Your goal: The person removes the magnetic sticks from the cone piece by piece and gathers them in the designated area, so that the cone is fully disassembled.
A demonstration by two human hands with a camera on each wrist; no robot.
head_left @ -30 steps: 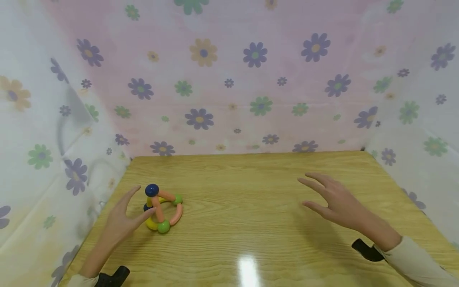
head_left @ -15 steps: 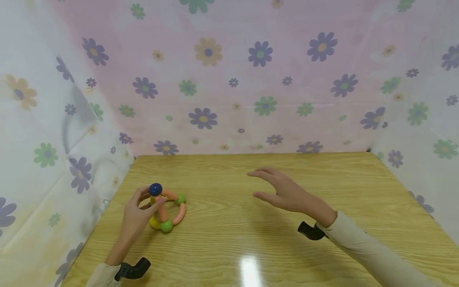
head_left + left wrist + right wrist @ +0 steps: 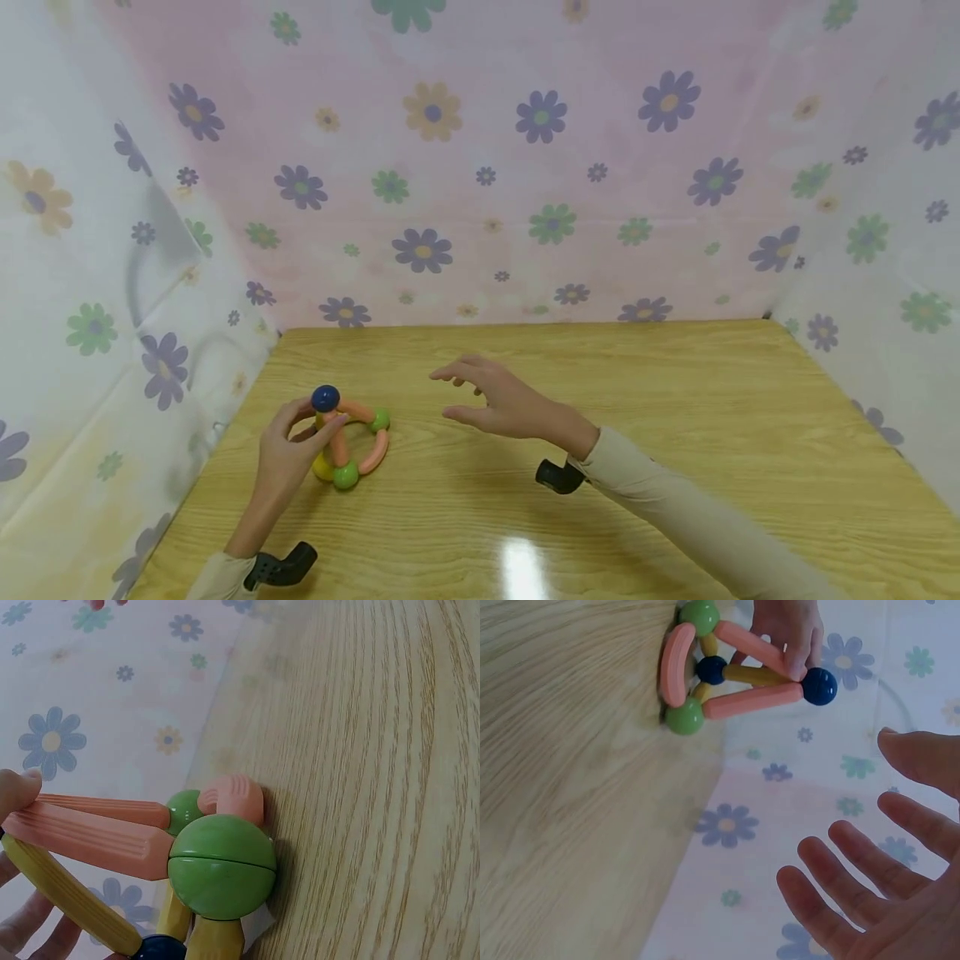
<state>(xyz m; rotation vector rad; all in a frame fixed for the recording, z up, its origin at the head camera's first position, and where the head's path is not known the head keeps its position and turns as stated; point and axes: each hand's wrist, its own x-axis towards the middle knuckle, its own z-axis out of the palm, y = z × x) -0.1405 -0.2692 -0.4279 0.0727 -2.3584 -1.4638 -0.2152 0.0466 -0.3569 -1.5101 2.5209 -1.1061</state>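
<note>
A pyramid of magnetic rods and balls (image 3: 340,442) stands on the left of the wooden table. Its top is a dark blue ball (image 3: 819,686), with straight pink and yellow rods sloping down from it. Around the base run curved rods joined by two green balls (image 3: 223,866) and another dark blue ball (image 3: 712,670). My left hand (image 3: 288,450) pinches the rods just below the top ball, thumb on the near side. My right hand (image 3: 502,404) hovers over the table to the right of the pyramid, fingers extended and apart, holding nothing.
The wooden table (image 3: 637,533) is bounded by flowered cloth (image 3: 480,108) at the back and both sides. The left cloth wall (image 3: 150,417) stands close beside my left hand. A bright reflection shows near the table's front.
My left hand has moved right and taken hold of the pyramid below its top ball. My right hand has travelled left across the table towards it. The pyramid stays in place.
</note>
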